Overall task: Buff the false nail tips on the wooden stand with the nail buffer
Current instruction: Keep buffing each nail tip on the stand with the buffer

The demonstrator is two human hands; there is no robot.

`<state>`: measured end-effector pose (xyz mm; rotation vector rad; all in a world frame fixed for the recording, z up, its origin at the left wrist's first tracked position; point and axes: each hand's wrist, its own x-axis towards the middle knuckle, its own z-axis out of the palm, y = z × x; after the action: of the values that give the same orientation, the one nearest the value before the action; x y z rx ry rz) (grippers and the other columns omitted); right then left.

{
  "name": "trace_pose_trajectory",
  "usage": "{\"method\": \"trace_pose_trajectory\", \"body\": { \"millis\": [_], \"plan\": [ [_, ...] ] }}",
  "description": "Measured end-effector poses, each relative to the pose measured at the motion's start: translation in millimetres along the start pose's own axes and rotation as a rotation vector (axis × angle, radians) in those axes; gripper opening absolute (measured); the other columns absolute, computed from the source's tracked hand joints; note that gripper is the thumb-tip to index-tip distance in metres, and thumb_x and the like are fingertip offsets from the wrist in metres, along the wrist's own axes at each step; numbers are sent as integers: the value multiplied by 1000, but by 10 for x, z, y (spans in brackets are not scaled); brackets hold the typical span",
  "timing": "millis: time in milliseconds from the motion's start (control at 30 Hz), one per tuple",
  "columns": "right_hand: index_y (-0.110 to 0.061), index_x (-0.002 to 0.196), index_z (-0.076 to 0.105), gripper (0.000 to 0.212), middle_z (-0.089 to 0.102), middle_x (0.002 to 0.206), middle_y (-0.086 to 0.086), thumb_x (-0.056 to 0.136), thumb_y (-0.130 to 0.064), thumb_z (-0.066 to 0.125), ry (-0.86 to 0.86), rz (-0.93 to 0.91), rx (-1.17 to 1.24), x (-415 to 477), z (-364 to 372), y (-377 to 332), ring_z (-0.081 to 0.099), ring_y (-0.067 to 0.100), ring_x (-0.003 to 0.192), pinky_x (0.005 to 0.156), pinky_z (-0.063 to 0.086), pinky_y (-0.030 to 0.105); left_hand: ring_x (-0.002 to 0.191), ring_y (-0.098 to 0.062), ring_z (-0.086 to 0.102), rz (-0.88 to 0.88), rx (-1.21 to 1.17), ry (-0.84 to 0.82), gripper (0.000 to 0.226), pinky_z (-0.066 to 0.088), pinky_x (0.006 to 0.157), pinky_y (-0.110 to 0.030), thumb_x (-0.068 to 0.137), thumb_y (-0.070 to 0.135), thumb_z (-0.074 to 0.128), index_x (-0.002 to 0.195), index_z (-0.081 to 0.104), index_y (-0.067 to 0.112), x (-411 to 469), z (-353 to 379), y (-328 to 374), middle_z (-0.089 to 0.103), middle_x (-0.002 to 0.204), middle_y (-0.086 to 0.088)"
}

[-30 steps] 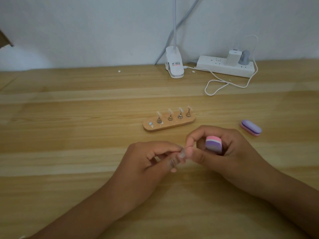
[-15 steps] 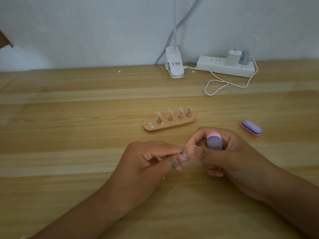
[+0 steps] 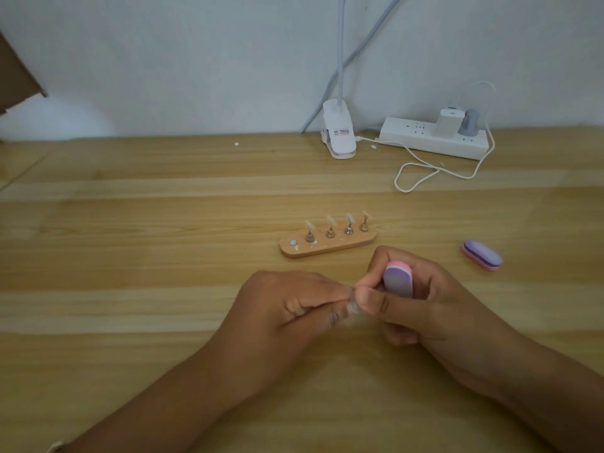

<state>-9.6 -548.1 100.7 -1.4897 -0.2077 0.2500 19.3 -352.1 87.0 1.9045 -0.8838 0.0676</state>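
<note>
A wooden stand lies in the middle of the table with several clear nail tips upright on metal holders; its leftmost spot shows only a bare magnet. In front of it my left hand pinches a clear nail tip between thumb and fingers. My right hand grips a purple and pink nail buffer, upright in the fist, and its thumb touches the pinched tip. The tip's holder is hidden by my fingers.
A second purple and pink buffer lies to the right of the stand. At the back stand a white clip lamp base, a white power strip with plugged chargers and a looped white cable.
My right hand has turned the buffer more upright and shifted its thumb onto the tip. My left hand keeps pinching the tip in the same place.
</note>
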Motion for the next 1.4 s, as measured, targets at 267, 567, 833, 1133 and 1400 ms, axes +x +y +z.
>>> {"method": "trace_pose_trajectory", "body": {
  "millis": [267,567,833,1133,1400],
  "plan": [
    [-25,88,72,13,31,59,0,83,-37,73,209,-223,-369,149,-174,-146,30,13,56,57,32,20,75,-22,62,-292,-146,404,13,45,66,-16,78,17,75,90,79,15,207,-224,-266,74,84,3],
    [-27,79,70,15,63,67,-13,88,-15,69,161,-280,-653,323,-198,-37,50,11,57,58,37,18,64,-10,55,-361,-28,425,26,44,66,-31,76,9,79,73,74,35,380,-343,-548,69,78,11],
    [-27,92,70,6,60,77,-27,86,-24,71,201,-459,-1059,733,-186,-336,52,-8,74,66,34,6,99,-18,59,-422,182,312,17,41,96,-49,76,33,79,87,73,45,394,-299,-509,65,91,10],
    [-28,99,78,14,56,73,-22,88,-34,74,-162,-343,-1268,1190,-90,-368,44,-8,80,68,34,19,93,-16,54,-406,310,330,22,43,90,-48,79,38,75,101,72,36,374,-293,-490,61,85,14],
    [-20,100,80,19,56,75,-28,84,-30,78,-71,-537,-1217,921,-186,-368,42,4,75,69,33,9,100,-9,46,-349,501,338,50,32,95,-31,72,45,77,119,62,38,319,-280,-376,52,103,16]
  ]
}}
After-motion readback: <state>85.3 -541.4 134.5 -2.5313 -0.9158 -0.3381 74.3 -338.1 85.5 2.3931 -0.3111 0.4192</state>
